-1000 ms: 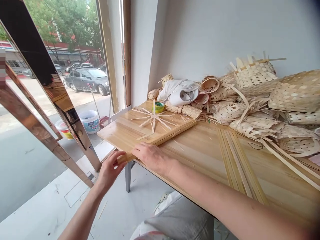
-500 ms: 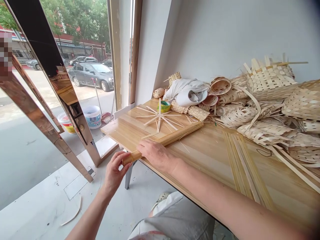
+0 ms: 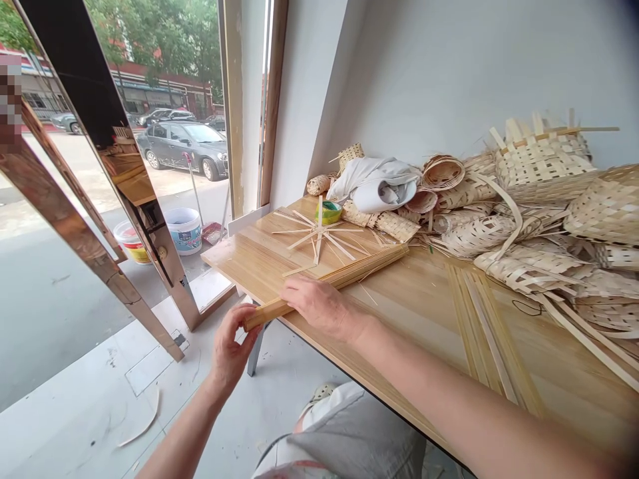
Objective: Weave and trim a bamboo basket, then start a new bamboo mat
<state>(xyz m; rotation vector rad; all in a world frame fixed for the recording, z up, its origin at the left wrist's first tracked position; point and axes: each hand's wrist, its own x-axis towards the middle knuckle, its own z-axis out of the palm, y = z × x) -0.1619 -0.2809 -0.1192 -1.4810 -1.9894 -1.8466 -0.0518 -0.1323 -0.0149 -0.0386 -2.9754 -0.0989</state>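
Observation:
A long bundle of bamboo strips (image 3: 367, 267) lies across the table and its near end sticks out past the table's left front edge. My left hand (image 3: 235, 340) pinches that end between thumb and fingers. Farther along, my right hand (image 3: 319, 303) is wrapped over the bundle at the table edge. Behind the bundle, thin strips crossed in a star shape (image 3: 319, 231) lie flat, with a green and yellow tape roll (image 3: 329, 212) just beyond them.
Woven bamboo pieces (image 3: 544, 259) are heaped along the wall, with a white cloth (image 3: 374, 181) at their left. Loose flat strips (image 3: 492, 332) lie on the table (image 3: 419, 313) at the right. Buckets (image 3: 184, 231) stand on the floor near the window.
My right hand has slid slightly right along the bundle, showing more of its near end. My left hand still pinches the end.

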